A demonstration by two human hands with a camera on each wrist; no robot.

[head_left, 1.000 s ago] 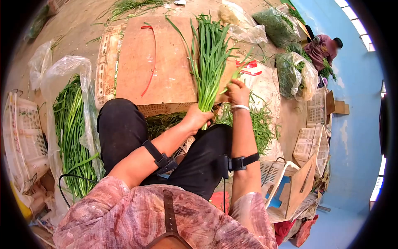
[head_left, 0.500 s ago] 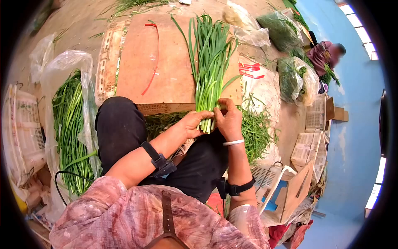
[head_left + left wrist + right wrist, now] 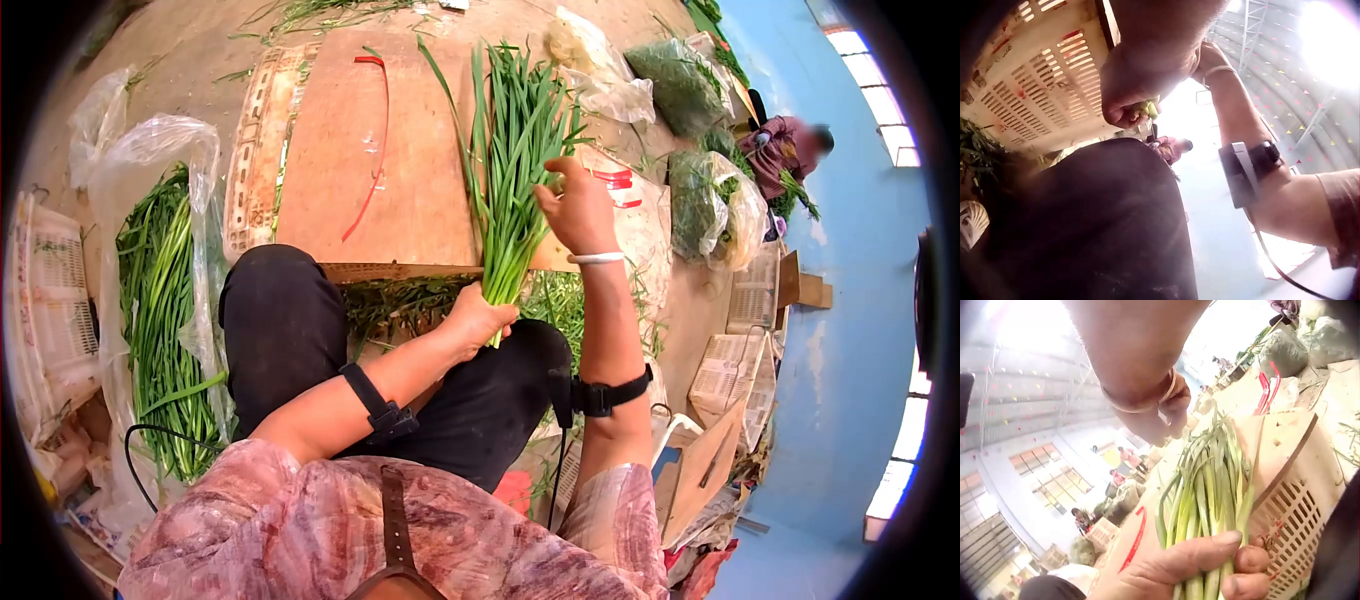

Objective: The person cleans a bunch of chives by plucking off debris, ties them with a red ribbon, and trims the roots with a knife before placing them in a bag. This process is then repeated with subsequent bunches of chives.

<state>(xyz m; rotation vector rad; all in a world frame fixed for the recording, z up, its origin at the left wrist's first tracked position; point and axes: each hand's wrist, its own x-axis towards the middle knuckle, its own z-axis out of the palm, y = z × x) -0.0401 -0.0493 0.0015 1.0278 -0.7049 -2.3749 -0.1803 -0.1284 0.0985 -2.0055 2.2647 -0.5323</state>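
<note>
In the head view a bunch of Chinese chives [image 3: 515, 150] lies on a wooden board [image 3: 330, 150], its pale stalk ends reaching past the near edge. My left hand [image 3: 472, 318] grips the stalks low down, above my right thigh. From the right wrist view, its thumb [image 3: 1210, 547] and fingers wrap around the stalks, while the leaves fan out beyond. Over the bunch's right side is my right hand [image 3: 580, 208], thumb and index finger apart, with nothing seen between them. A long red strip [image 3: 383, 140] lies on the board, left of the bunch.
An open plastic bag [image 3: 205, 170] of loose chives stands at my left. Under the board is a slotted crate [image 3: 1291, 531]. More red strips [image 3: 620, 185] lie to the right, near stuffed bags [image 3: 680, 85]. Another person [image 3: 785, 150] sits by the blue wall.
My right hand went down to the stalk ends beside the left hand, then rose to the leaves. The thin stalk it pinched earlier is no longer in it. The left hand keeps its grip.
</note>
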